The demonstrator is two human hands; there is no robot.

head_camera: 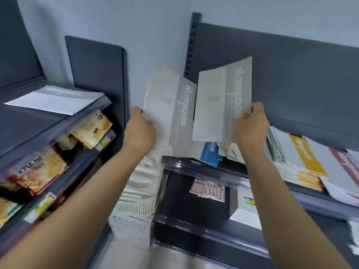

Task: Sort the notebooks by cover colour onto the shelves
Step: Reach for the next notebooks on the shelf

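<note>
I have a grey notebook in each of my hands, raised between the shelf units. My left hand (140, 131) grips the left grey notebook (171, 117) by its left edge. My right hand (250, 127) pinches the right grey notebook (221, 101) by its right edge. Just below them a blue notebook (210, 152) lies on the right shelf (194, 166), with yellow notebooks (308, 158) further right. Another grey notebook (56, 100) lies flat on the left shelf (29, 121).

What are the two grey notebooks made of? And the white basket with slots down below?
Left grey notebook and right grey notebook: thin matte paper or card, it seems; the covers curve without shine. White basket: probably hard plastic, judging by its moulded slots.
</note>
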